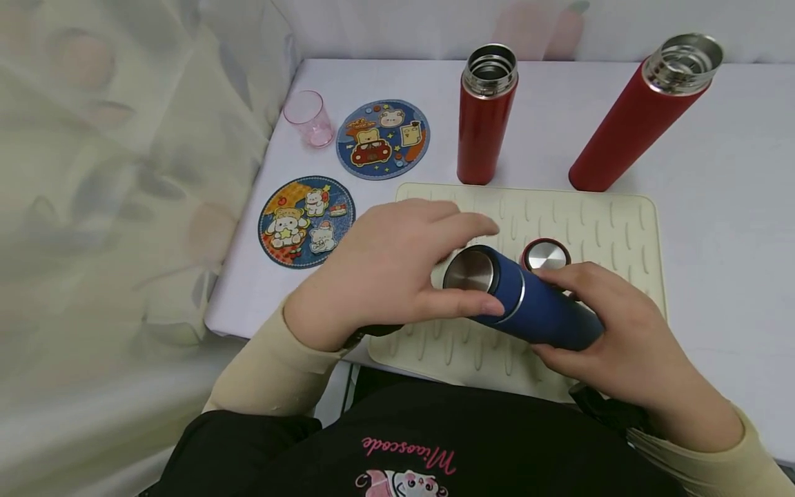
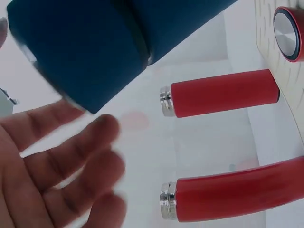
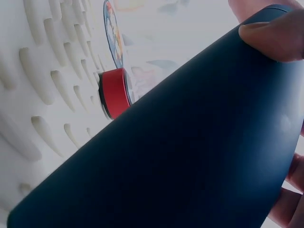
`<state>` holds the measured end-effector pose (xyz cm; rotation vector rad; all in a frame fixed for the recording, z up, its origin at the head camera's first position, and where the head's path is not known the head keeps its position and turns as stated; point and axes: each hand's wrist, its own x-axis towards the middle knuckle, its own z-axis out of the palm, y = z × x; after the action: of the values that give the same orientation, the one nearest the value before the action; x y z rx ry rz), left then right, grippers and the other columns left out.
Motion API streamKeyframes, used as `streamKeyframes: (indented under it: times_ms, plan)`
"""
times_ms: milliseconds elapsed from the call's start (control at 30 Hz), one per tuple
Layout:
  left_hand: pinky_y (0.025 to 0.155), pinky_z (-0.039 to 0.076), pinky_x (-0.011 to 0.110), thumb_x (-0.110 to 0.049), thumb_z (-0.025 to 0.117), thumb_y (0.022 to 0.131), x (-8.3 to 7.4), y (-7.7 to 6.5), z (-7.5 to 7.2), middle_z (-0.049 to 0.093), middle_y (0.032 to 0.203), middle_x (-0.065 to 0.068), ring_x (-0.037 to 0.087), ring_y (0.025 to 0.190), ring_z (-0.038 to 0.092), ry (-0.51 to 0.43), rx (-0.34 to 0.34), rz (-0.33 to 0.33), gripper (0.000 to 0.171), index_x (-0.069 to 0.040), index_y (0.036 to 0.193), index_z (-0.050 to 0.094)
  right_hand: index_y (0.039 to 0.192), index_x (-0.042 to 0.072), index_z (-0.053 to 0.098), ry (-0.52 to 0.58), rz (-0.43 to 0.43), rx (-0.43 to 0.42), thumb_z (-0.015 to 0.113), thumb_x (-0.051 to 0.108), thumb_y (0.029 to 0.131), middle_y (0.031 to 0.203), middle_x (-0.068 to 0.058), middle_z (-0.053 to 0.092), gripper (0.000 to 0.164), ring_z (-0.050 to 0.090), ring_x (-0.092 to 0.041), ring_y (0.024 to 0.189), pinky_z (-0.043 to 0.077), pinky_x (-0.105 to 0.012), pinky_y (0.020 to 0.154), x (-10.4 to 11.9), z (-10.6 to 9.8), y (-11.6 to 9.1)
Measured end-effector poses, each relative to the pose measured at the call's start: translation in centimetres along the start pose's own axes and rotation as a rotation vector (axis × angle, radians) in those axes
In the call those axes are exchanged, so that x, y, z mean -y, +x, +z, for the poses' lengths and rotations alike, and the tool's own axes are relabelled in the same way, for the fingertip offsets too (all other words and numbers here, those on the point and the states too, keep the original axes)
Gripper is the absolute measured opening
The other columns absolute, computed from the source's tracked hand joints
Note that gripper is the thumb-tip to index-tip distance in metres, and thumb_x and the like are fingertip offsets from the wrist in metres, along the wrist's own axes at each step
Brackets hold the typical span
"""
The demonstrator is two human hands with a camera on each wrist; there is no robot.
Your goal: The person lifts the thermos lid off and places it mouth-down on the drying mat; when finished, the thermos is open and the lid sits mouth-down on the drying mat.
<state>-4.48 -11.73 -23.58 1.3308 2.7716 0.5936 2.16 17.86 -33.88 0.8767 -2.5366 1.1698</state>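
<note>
A blue thermos bottle [image 1: 553,310] with a steel-topped cap [image 1: 470,270] is held tilted over the cream ribbed mat [image 1: 621,228]. My right hand [image 1: 627,331] grips its lower body, thumb on one side and fingers on the other. Around the cap end, my left hand [image 1: 397,269] is spread. Its thumb overlaps the cap's near side in the head view, while the left wrist view shows loosely bent fingers [image 2: 80,180] beside the cap [image 2: 71,61]. A red lid with a steel top [image 1: 546,255] sits on the mat just behind the bottle.
Behind the mat stand two uncapped red thermos bottles, one at the middle [image 1: 487,131] and another at the right [image 1: 640,124]. Two round cartoon coasters [image 1: 383,140] and a pink glass [image 1: 308,119] are at the left. A curtain [image 1: 124,207] hangs along the table's left edge.
</note>
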Motion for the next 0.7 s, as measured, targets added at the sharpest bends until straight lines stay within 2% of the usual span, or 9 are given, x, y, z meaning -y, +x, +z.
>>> streamKeyframes:
  times_ms: [67,167,267,367,500,600,700]
  plan:
    - [0.097,0.057,0.034,-0.065,0.085,0.09,0.3,-0.2,0.0,0.074,0.132,0.001,0.014,0.118,0.068,-0.083,-0.019,0.057,0.077,-0.016,0.147,0.07,0.142,0.006,0.07,-0.002,0.001,-0.007,0.062,0.074,0.098,0.122,-0.009,0.076,0.081,0.064,-0.013,0.111,0.039,-0.006,0.107,-0.1,0.0,0.0]
    - [0.118,0.049,0.035,-0.053,0.09,0.09,0.7,-0.6,-0.1,0.064,0.154,0.007,0.019,0.144,0.058,-0.212,-0.006,0.16,0.077,-0.015,0.153,0.066,0.143,0.007,0.069,-0.009,0.01,-0.006,0.061,0.076,0.097,0.123,-0.009,0.076,0.083,0.064,-0.015,0.112,0.039,-0.005,0.107,-0.2,-0.1,-0.1]
    - [0.124,0.045,0.035,-0.036,0.09,0.094,1.0,-0.8,0.0,0.055,0.165,0.01,0.02,0.154,0.051,-0.288,0.052,0.224,0.07,-0.014,0.156,0.064,0.144,0.007,0.069,-0.019,0.017,-0.001,0.06,0.077,0.097,0.123,-0.009,0.075,0.084,0.064,-0.016,0.112,0.039,-0.005,0.106,-0.1,-0.2,-0.2]
    - [0.123,0.045,0.035,-0.019,0.085,0.097,1.1,-0.8,0.1,0.053,0.167,0.01,0.02,0.154,0.05,-0.298,0.097,0.242,0.063,-0.015,0.156,0.063,0.144,0.008,0.069,-0.024,0.028,0.007,0.059,0.077,0.097,0.124,-0.009,0.075,0.084,0.064,-0.016,0.112,0.039,-0.004,0.106,0.0,-0.4,-0.3]
    - [0.119,0.049,0.036,-0.009,0.081,0.096,1.2,-0.7,0.2,0.057,0.163,0.011,0.022,0.149,0.054,-0.301,0.098,0.248,0.057,-0.015,0.151,0.067,0.144,0.009,0.069,-0.038,0.044,0.019,0.059,0.078,0.096,0.123,-0.008,0.075,0.085,0.065,-0.017,0.111,0.038,-0.004,0.105,0.1,-0.5,-0.3]
    - [0.118,0.05,0.036,-0.013,0.083,0.096,1.2,-0.7,0.2,0.061,0.158,0.01,0.021,0.146,0.057,-0.305,0.085,0.228,0.056,-0.015,0.15,0.069,0.144,0.009,0.069,-0.038,0.038,0.012,0.059,0.078,0.096,0.121,-0.008,0.076,0.085,0.065,-0.017,0.11,0.039,-0.004,0.104,0.1,-0.6,-0.3]
    - [0.113,0.053,0.033,-0.023,0.088,0.094,1.0,-0.7,0.2,0.065,0.152,0.008,0.018,0.14,0.061,-0.306,0.069,0.181,0.059,-0.016,0.149,0.07,0.143,0.008,0.07,-0.029,0.023,0.0,0.061,0.077,0.096,0.12,-0.008,0.076,0.084,0.065,-0.015,0.109,0.04,-0.006,0.104,0.1,-0.5,-0.3]
